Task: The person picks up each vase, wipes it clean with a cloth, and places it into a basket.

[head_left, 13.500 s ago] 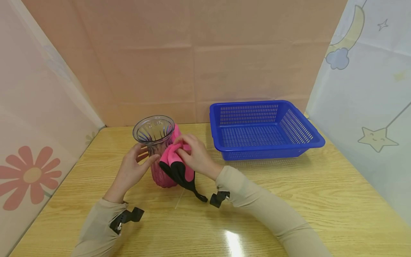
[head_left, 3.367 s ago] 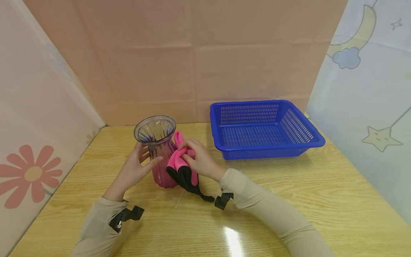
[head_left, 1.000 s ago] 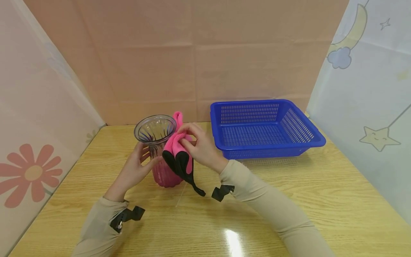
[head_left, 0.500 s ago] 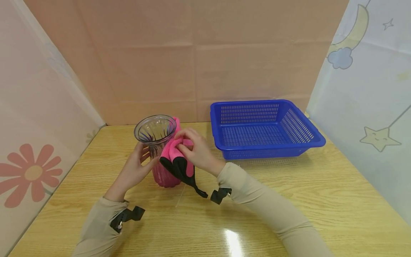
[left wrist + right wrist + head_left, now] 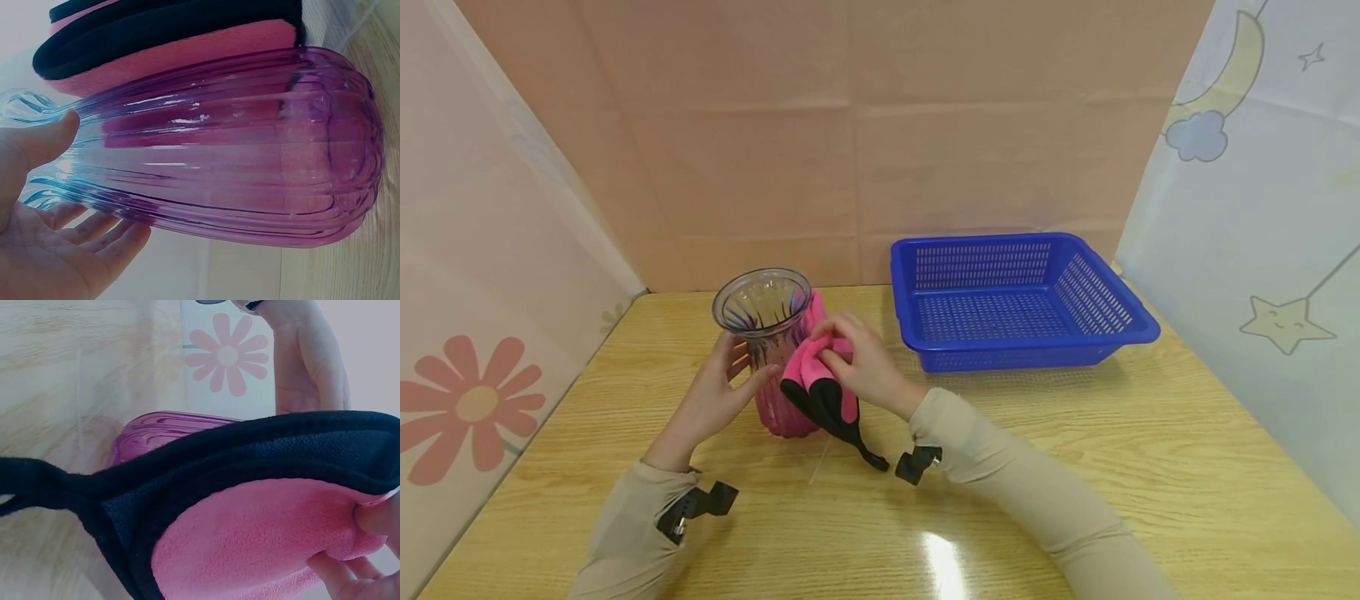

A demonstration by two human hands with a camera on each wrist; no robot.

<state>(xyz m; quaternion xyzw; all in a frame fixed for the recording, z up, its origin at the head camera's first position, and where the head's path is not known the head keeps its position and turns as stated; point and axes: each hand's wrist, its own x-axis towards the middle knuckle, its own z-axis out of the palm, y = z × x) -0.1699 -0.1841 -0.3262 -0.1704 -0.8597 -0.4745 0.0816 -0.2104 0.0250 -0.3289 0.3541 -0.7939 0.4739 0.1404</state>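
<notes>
A clear glass vase (image 5: pixel 780 387), tinted purple-pink toward its base and bluish at the rim, stands upright on the table. My left hand (image 5: pixel 718 396) holds its neck from the left, thumb on the near side and fingers around the back. In the left wrist view, the ribbed vase (image 5: pixel 250 156) lies across the picture between thumb and fingers. My right hand (image 5: pixel 865 367) pinches a bunched pink cloth (image 5: pixel 812 362) with black edging and a black hanging loop. The cloth is at the vase's right side, and part of it shows behind the neck. The right wrist view shows the plush pink cloth (image 5: pixel 250 531) close up.
An empty blue plastic basket (image 5: pixel 1000 321) with slotted walls stands at the back right of the wooden table (image 5: pixel 820 542). A thin pale line (image 5: pixel 820 462) shows on the tabletop before the vase. Fabric screens (image 5: pixel 737 125) enclose the back and sides.
Over the last second my right hand has brought the cloth down along the vase's right side. Earlier frames show it at differing heights there. The left hand and vase stay almost in place.
</notes>
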